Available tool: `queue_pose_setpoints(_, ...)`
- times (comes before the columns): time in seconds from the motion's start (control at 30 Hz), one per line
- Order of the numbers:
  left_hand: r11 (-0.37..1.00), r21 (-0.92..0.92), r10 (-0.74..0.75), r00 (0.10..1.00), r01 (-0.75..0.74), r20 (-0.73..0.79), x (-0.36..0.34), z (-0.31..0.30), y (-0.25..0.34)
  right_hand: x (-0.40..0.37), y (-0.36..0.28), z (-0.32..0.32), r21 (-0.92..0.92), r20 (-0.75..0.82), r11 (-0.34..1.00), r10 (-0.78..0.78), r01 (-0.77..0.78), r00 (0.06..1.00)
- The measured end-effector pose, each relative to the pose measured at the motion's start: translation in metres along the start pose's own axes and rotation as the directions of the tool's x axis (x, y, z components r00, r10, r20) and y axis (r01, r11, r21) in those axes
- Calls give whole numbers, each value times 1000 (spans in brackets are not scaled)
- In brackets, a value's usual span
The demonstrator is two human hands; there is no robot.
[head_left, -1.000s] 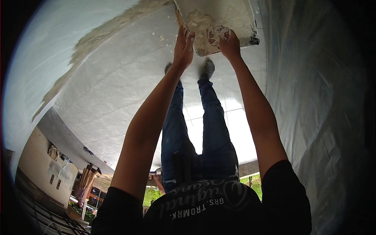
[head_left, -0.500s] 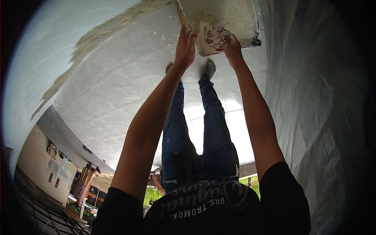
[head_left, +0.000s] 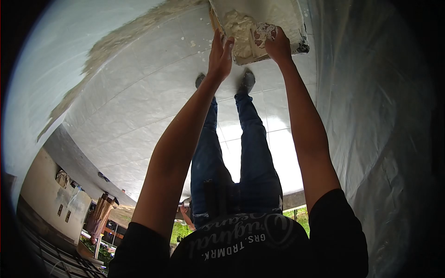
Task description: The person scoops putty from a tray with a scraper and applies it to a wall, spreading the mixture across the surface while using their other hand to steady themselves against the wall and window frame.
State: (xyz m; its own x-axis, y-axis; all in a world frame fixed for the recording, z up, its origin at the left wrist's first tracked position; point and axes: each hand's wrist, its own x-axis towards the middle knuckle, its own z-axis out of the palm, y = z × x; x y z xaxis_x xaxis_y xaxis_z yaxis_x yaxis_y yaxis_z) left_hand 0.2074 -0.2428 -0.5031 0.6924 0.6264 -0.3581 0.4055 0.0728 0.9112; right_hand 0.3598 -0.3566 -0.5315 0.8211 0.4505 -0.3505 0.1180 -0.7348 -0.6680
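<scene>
A pale tray (head_left: 292, 14) with worn, smeared edges holds a heap of wet, off-white putty (head_left: 240, 30). My left hand (head_left: 220, 58) grips the tray's left side wall, thumb towards the inside and fingers along the outer face. Inside the tray, close to its near right part, my right hand (head_left: 278, 45) is closed on a flat-bladed scraper (head_left: 253, 36). White putty is smeared over the fingers, with brown patches showing through. The blade stands at the right side of the heap, and most of the scraper is hidden by hand and putty.
Plastic sheeting (head_left: 371, 116) hangs at the right. Pale, tile-lined floor (head_left: 153, 102) carries white spatters near the tray. At the left runs a wall (head_left: 60, 60) with a rough grey band. Below the tray are my feet (head_left: 248, 81). Another person's arm (head_left: 187, 217) shows behind me.
My right hand has drawn the scraper to the right and turned it, so its broad face no longer shows. More of the putty heap is uncovered. My left hand keeps its place.
</scene>
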Motion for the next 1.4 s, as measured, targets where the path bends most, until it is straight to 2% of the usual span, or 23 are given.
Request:
queue_pose_setpoints(0.07,997,78,3,999,0,-33,1,3,-7,3,3,1,6,40,1000,13,-14,999)
queue_pose_setpoints(0.23,998,69,-9,999,11,-31,-1,3,-1,5,16,5,16,133,998,58,-61,989)
queue_pose_setpoints(0.3,997,71,-12,999,15,-33,0,2,-1,4,24,12,337,249,904,185,-264,951)
queue_pose_setpoints(0.43,999,31,11,999,-10,-32,-2,0,-1,-8,28,12,449,239,860,149,-245,960)
queue_pose_setpoints(0.5,1000,9,30,999,-30,-32,0,-2,-4,-17,25,4,593,333,731,159,-338,929)
queue_pose_setpoints(0.57,983,113,140,989,-143,36,2,-6,-13,-22,27,2,610,325,728,129,-312,937)
queue_pose_setpoints(0.63,981,110,155,987,-157,32,1,-6,-12,-27,19,-4,627,315,725,99,-285,944)
queue_pose_setpoints(0.7,979,110,169,985,-171,28,0,-6,-2,-33,11,-9,692,234,680,109,-244,966)
queue_pose_setpoints(0.77,998,-31,54,998,-55,-25,-4,-6,16,-38,1,-17,671,224,702,114,-238,968)
queue_pose_setpoints(0.83,998,-36,48,999,-49,-21,-6,-11,27,-35,4,-19,651,210,724,117,-228,971)
queue_pose_setpoints(0.9,998,-41,46,999,-46,-16,-8,-14,36,-30,12,-15,632,192,709,249,-313,949)
queue_pose_setpoints(0.97,1000,0,15,1000,-15,-26,-8,-20,37,-25,23,-9,652,175,702,230,-288,957)
queue_pose_setpoints(1.03,1000,2,22,1000,-22,-21,-12,-27,46,-27,11,-12,668,163,694,216,-269,963)
queue_pose_setpoints(1.1,999,-3,34,999,-34,-15,-15,-33,56,-33,-3,-23,675,211,651,281,-348,936)
queue_pose_setpoints(1.2,998,-25,57,998,-58,-29,-20,-42,69,-43,-27,-44,721,233,601,261,-346,937)
queue_pose_setpoints(1.3,992,-55,113,993,-113,-17,-27,-54,83,-52,-49,-58,730,201,610,237,-307,951)
queue_pose_setpoints(1.37,995,-49,90,995,-91,-38,-31,-64,97,-57,-64,-70,754,183,601,195,-265,963)
queue_pose_setpoints(1.4,992,-46,113,993,-115,-46,-34,-68,102,-61,-72,-78,761,205,582,204,-287,957)
